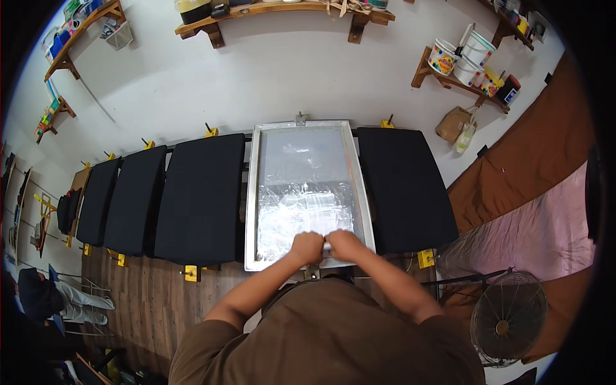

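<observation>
A screen printing frame (251, 192) with pale metal sides lies in front of me, its mesh (301, 154) grey at the far end. Shiny, wrinkled clear film or wet glare (301, 205) shows over the nearer half. Both fists are close together over the near end of the frame. My left hand (308, 246) is closed, knuckles up. Just beside it, my right hand (343, 245) is closed too. A small pale bit of something shows between and under them, but the fingers hide what they grip.
Black cloth-covered boards (202, 199) stand in a row to the left, another black board (404, 192) to the right, with yellow clamps (190, 273) at their ends. A standing fan (508, 319) is at lower right. Shelves (282, 9) hold tubs along the wall. Another person (48, 295) is at far left.
</observation>
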{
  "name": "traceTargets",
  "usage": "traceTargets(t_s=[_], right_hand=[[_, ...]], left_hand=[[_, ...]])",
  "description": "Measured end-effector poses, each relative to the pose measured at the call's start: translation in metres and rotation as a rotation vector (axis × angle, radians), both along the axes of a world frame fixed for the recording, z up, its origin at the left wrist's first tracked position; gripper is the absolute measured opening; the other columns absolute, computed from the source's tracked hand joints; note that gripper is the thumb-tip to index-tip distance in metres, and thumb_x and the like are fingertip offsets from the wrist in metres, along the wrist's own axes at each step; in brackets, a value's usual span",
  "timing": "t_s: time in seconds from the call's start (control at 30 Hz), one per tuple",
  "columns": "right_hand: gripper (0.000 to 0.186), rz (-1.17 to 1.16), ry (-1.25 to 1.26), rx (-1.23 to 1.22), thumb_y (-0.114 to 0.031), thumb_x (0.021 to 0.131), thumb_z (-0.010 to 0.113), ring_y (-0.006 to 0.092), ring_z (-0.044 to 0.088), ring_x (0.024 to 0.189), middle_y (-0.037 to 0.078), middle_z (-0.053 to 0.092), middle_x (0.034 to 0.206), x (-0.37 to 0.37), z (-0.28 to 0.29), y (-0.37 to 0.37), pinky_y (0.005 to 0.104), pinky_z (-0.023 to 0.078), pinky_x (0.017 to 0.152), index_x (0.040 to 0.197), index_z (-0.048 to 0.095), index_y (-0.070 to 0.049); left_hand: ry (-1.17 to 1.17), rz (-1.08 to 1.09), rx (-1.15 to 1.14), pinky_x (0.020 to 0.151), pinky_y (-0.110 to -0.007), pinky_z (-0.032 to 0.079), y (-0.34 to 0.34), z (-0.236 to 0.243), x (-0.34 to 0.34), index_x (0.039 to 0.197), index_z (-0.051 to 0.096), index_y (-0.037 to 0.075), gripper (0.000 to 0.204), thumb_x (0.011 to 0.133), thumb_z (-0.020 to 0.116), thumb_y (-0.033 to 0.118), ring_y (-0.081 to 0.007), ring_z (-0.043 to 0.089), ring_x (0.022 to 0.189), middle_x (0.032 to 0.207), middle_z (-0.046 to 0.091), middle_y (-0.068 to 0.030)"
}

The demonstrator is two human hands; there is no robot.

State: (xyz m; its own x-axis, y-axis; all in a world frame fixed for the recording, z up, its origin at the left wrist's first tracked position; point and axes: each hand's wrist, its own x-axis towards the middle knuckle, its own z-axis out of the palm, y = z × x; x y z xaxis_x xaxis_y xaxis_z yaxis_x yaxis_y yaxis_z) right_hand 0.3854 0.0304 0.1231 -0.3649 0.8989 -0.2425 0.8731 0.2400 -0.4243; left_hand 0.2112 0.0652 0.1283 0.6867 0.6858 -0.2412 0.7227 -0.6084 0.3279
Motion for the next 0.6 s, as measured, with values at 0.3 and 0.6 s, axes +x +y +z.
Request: traceTargets(t_s=[0.3, 0.6], right_hand=[[0.019, -0.021, 0.013, 0.177, -0.005, 0.067, 0.068, 0.0409, 0.067, 0.088, 0.021, 0.07, 0.088, 0.021, -0.021, 0.086, 0.0498, 0.054, 0.081, 0.086, 0.069, -0.003], [0.015, -0.005, 0.027, 0.072, -0.008, 0.068, 0.069, 0.0411, 0.067, 0.085, 0.02, 0.069, 0.088, 0.001, -0.011, 0.0, 0.0489, 0.055, 0.079, 0.083, 0.068, -0.004]], left_hand=[[0.014, 0.08, 0.162, 0.072, -0.041, 0.06, 0.083, -0.019, 0.029, 0.081, 0.075, 0.009, 0.015, 0.068, 0.069, 0.015, -0.0317, 0.073, 0.078, 0.086, 0.074, -0.0156], [-0.079, 0.03, 0.073, 0.07, -0.043, 0.059, -0.001, -0.015, -0.001, 0.073, 0.074, 0.009, 0.014, 0.065, 0.071, 0.02, -0.0325, 0.072, 0.072, 0.075, 0.071, -0.016]])
